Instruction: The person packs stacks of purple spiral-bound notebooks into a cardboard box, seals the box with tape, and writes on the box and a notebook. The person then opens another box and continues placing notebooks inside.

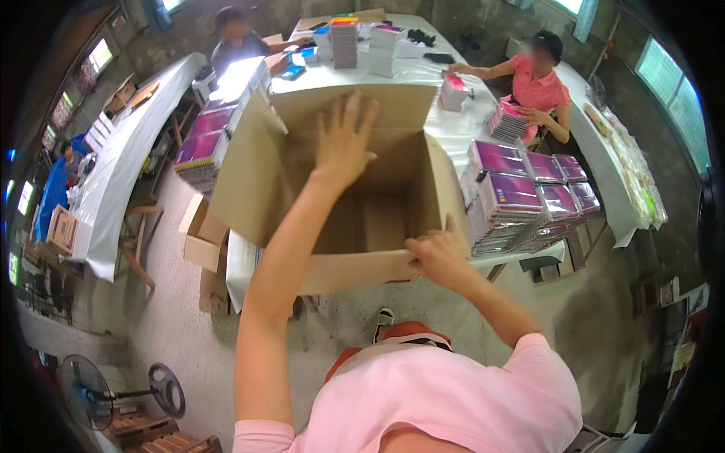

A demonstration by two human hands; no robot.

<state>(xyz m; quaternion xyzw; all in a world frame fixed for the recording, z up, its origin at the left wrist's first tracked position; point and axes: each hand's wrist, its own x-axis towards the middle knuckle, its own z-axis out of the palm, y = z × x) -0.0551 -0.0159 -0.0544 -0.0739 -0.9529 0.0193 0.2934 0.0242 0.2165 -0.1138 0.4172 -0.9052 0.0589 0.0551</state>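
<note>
An open cardboard box (362, 272) stands in front of me at the table's near edge, with its flaps up and folded out. Inside, its brown bottom shows and I see no contents. My left hand (343, 143) reaches over the box with fingers spread flat against the far flap (408, 106). At the near right corner, my right hand (439, 257) grips the box's rim, thumb on the near side and index finger pointing up along the right flap (445, 181). Beside that hand rise stacks of purple-covered, shrink-wrapped books (513, 196).
More purple book stacks (204, 143) stand left of the box. Across the white table (423, 72), one person (238, 45) handles blue items and another (532, 90) in pink handles small stacks. Tall stacks (344, 45) rise at the back. A fan (87, 392) stands lower left.
</note>
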